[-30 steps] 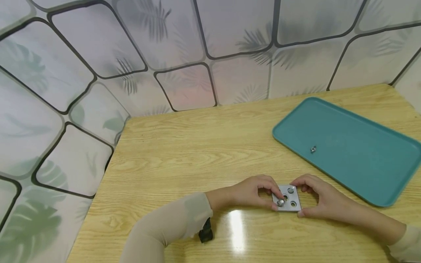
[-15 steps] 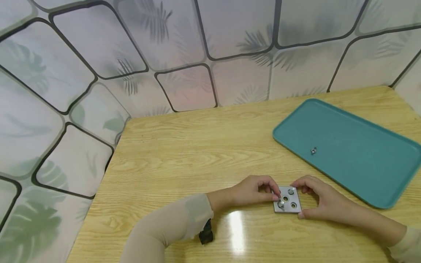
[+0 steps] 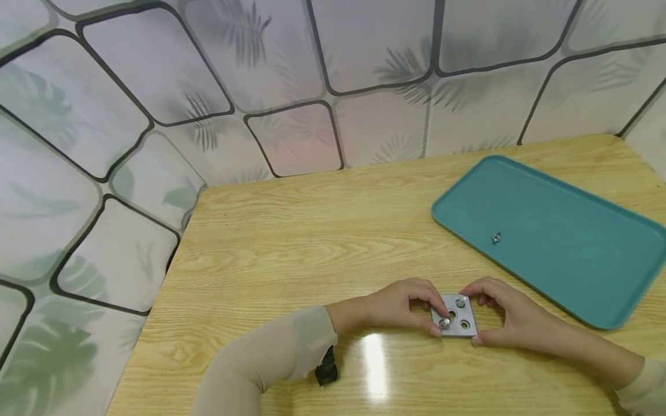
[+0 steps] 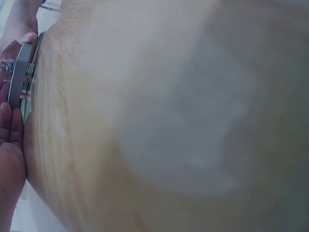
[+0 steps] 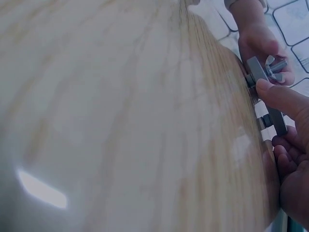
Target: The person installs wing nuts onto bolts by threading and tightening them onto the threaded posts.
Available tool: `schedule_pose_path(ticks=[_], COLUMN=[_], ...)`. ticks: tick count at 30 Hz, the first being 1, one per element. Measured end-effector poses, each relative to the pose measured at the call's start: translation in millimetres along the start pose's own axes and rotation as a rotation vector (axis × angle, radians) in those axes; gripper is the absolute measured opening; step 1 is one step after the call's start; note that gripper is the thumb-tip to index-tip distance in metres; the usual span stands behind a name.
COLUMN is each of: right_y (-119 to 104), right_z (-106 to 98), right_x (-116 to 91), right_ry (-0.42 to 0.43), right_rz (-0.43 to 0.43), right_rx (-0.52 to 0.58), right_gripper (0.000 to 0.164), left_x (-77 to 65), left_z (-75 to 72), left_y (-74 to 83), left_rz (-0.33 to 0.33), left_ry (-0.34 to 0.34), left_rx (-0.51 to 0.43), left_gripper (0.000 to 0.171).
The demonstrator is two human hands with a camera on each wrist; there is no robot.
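Note:
A square metal plate [image 3: 462,316] with several round holes lies between both hands in the head view. Bolts pass through it; their heads [image 5: 264,122] show beneath the plate in the right wrist view. A wing nut [image 5: 273,69] sits on the bolt nearest the left hand. With thumb and index finger on either side, my left hand [image 3: 403,303] holds that wing nut. The other bolt [image 3: 460,302] stands up near the plate's far right corner. My right hand [image 3: 512,315] grips the plate's right side between thumb and fingers.
Behind and right of the hands lies a teal tray [image 3: 572,242] with a loose wing nut [image 3: 496,237] in it. A dark device [image 3: 326,370] hangs under the left sleeve. The wooden table [image 3: 291,242] meets a patterned curtain [image 3: 385,127] at the back.
The left thumb and index finger come together above the wing nut half a second ago, then spread to either side of it again. The right hand and the plate stay almost still.

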State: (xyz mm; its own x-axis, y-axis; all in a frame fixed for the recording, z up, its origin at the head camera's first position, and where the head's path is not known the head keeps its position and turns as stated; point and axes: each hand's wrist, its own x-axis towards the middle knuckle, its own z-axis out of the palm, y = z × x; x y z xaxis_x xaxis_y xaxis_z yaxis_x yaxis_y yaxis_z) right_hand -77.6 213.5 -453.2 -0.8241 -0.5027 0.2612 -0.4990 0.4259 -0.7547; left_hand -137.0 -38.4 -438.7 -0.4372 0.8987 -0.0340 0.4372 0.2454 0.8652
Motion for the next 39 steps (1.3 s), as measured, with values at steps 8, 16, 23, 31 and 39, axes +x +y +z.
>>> schedule_pose_path(ticks=[8,16,23,31,39], right_y=[1.0,2.2,2.8,1.3,2.2], right_z=[0.5,0.6,0.9,0.8,0.3], right_x=[-0.1,0.2,-0.4,0.2,0.0], right_ry=[-0.009,-0.011,-0.01,-0.016,-0.014], right_rz=[0.019,0.005,0.01,0.02,0.018], right_rx=[-0.014,0.005,0.018,0.009,-0.014], right_gripper=[0.064,0.063,0.063,0.063,0.064], left_x=[-0.9,-0.8,0.0,-0.9,-1.4], left_z=[-0.5,1.1,4.7,2.2,0.1], left_y=[-2.3,-3.0,1.3,-0.6,-0.6], left_rz=[0.039,0.035,-0.101,-0.01,0.021], left_ry=[-0.023,0.01,0.074,0.041,-0.028], left_rx=[0.055,-0.011,-0.094,0.0,0.043], left_gripper=[0.03,0.022,0.007,0.011,0.032])
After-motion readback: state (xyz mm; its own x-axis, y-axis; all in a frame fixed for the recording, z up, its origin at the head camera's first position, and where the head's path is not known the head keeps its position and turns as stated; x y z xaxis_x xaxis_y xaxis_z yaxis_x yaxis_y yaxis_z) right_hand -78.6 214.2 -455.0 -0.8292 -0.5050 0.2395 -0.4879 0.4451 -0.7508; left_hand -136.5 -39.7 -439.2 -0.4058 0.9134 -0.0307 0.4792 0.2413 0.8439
